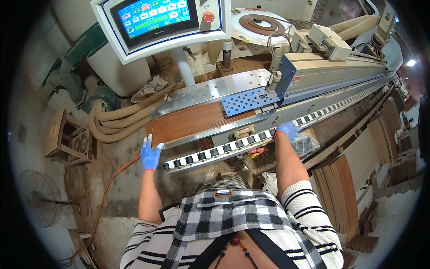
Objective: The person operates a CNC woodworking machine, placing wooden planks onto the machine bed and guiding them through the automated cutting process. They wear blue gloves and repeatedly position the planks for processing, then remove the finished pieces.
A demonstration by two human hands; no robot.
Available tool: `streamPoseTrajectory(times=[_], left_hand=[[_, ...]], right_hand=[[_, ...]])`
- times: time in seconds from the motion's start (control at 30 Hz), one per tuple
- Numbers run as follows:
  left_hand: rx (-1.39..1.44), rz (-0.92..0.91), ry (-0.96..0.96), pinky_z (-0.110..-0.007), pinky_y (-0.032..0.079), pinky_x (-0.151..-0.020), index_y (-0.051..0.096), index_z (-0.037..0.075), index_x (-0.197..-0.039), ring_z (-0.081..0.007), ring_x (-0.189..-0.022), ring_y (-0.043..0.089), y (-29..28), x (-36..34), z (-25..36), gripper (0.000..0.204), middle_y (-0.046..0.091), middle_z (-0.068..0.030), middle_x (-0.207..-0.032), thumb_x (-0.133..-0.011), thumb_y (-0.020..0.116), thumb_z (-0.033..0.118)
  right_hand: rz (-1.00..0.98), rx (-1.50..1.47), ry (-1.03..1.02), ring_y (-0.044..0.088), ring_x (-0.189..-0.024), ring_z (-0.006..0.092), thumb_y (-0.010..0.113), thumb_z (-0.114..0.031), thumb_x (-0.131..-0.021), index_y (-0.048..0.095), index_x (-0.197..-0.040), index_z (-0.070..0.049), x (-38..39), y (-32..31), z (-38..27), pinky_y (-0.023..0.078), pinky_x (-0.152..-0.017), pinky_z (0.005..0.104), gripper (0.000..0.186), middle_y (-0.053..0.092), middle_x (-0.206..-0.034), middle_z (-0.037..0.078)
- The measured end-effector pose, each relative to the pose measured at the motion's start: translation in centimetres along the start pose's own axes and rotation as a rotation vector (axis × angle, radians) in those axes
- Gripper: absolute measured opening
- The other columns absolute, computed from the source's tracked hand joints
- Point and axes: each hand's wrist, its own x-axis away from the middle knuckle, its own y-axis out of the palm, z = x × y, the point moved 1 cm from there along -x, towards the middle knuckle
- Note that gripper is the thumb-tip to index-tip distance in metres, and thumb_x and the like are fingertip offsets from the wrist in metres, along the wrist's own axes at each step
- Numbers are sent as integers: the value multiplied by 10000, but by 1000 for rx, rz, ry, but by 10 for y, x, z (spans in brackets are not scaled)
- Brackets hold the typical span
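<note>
My left hand point(151, 154), in a blue glove with white fingertips, is at the left end of a long brown wooden board point(192, 120). Its fingers are spread, with the tips at the board's corner. The board lies flat on the metal bed of a long machine, and its right end runs under a blue perforated plate point(248, 101). In a matching glove, my right hand point(288, 130) rests on a rail of black and white rollers point(214, 152) along the machine's near side. The right fingers look loosely extended, partly hard to make out, with nothing visible in them.
A control panel with a lit screen point(154, 18) and red button point(208, 17) stands at the back left. Beige hoses point(112, 121) curl left of the bed. Stacked brown boards point(336, 193) are at right. An orange hose point(112, 179) crosses the floor.
</note>
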Motion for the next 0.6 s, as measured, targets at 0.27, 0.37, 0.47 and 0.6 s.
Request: streamPoseTrajectory(times=[0.27,0.37,0.47,0.6], left_hand=[[9,9,-40,-387,319,-1077,430,148,-1395,-339,-1303,398,3,2,0,689,374,-192,-1444,-798,702,357],[14,11,-43,-385,314,-1080,430,157,-1397,-335,-1304,397,4,2,-2,685,374,-186,-1446,-799,704,349],[18,12,-31,-385,315,-1080,429,156,-1397,-333,-1301,403,5,0,-4,684,380,-188,-1442,-799,705,342],[-4,14,-14,-386,317,-1077,430,143,-1395,-334,-1291,415,4,0,-2,684,398,-194,-1428,-801,704,344]], right_hand=[[-6,53,-11,520,-1118,372,375,-448,-957,402,-1302,-72,-4,5,2,440,-913,466,512,496,-1241,209],[-1,42,-15,526,-1117,370,368,-448,-952,407,-1286,-74,-9,10,5,436,-913,477,503,488,-1248,207],[-12,25,-14,525,-1124,367,382,-446,-944,410,-1276,-74,-8,7,4,434,-914,480,500,480,-1254,208],[-39,6,-4,525,-1125,367,429,-442,-928,402,-1274,-74,-2,0,2,433,-919,479,505,477,-1257,205]])
